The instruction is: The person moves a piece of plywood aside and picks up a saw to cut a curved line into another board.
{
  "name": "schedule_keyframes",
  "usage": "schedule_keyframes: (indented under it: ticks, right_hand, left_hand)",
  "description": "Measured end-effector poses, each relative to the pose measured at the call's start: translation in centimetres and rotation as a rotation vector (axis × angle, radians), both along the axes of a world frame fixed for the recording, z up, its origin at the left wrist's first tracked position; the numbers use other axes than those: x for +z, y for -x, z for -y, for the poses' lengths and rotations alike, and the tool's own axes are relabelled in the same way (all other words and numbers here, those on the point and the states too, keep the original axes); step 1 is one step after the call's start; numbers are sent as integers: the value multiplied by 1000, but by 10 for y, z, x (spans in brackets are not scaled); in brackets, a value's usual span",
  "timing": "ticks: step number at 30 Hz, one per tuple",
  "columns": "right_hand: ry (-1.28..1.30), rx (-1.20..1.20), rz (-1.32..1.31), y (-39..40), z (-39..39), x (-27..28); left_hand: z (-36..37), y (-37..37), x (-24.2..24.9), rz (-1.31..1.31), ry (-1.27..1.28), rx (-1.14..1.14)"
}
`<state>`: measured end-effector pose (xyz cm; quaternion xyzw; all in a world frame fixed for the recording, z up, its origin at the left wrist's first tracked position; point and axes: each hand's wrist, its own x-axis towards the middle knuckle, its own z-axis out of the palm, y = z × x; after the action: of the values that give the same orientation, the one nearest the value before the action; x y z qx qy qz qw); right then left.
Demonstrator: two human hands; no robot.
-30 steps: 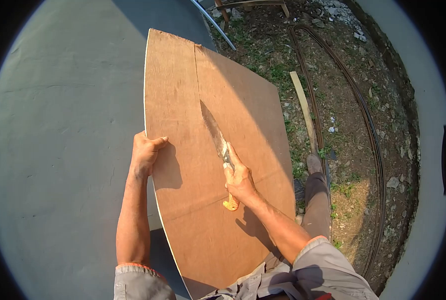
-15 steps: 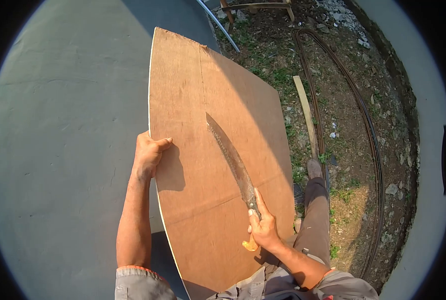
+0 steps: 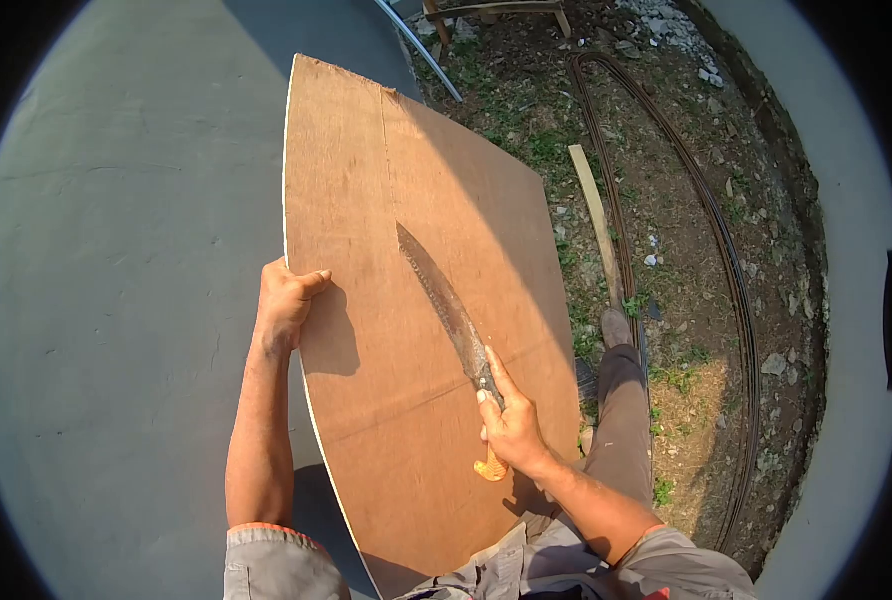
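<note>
A large plywood sheet [image 3: 426, 290] slants upright in front of my body, its top edge rough and splintered. My left hand [image 3: 291, 300] grips its left edge, thumb on the front face and fingers hidden behind. In my right hand [image 3: 511, 425] is a curved hand saw [image 3: 441, 300] with a rusty toothed blade and an orange-yellow handle. The forefinger stretches along the base of the blade. Its tip points up and left over the middle of the sheet, near the lower end of a thin dark line running down from the top edge.
A grey concrete surface [image 3: 136, 300] spreads out on the left. Right of the sheet, on grassy ground, lie a wooden strip [image 3: 594, 205] and a long loop of steel rods [image 3: 731, 270]. A wooden frame [image 3: 501, 10] and a metal bar [image 3: 421, 50] are at the top.
The whole view has shifted slightly, with sheet and hands a little further left in the frame. My right hand and the saw have risen slightly against the sheet; both grips are unchanged.
</note>
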<state>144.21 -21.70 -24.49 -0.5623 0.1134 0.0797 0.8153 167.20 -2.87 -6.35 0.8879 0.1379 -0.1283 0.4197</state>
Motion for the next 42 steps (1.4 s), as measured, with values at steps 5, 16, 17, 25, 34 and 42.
schedule_keyframes:
  ticks: [5, 16, 17, 25, 34, 42]
  right_hand:
    - [15, 53, -20, -107, -38, -11]
    - [179, 20, -176, 102, 160, 57]
    - [324, -18, -146, 105, 184, 54]
    - [1302, 26, -733, 219, 391, -60]
    - [1143, 262, -1330, 347, 421, -106]
    - [1193, 82, -906, 290, 387, -92]
  left_hand:
    - [-14, -4, -10, 37, 19, -3]
    - [-22, -9, -18, 28, -67, 28]
    - [-30, -12, -24, 45, -56, 32]
    - [-56, 13, -42, 286, -274, 64]
    - [-22, 147, 12, 273, -252, 41]
    - [71, 301, 134, 1067, -65, -259]
